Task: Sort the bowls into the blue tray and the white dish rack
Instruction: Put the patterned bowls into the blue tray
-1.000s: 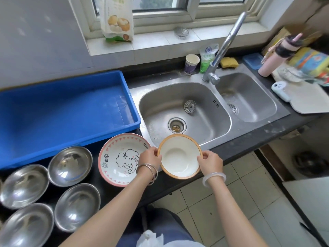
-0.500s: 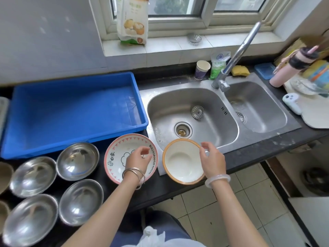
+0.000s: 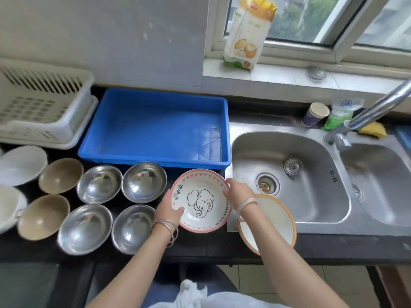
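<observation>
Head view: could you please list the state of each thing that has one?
Elephant bowl: gripped by both hands, left and right.
Orange-rimmed bowl: resting on the sink edge, untouched.
Blue tray: empty.
Dish rack: empty.
Steel bowls: upright, empty.
Tap: off.

Daylight is coming through the window (image 3: 311, 18) above a white tiled sill (image 3: 278, 81). A pale wall (image 3: 100, 36) is rising behind the dark counter (image 3: 333, 247), and beige floor tiles (image 3: 300, 283) are showing below.
</observation>
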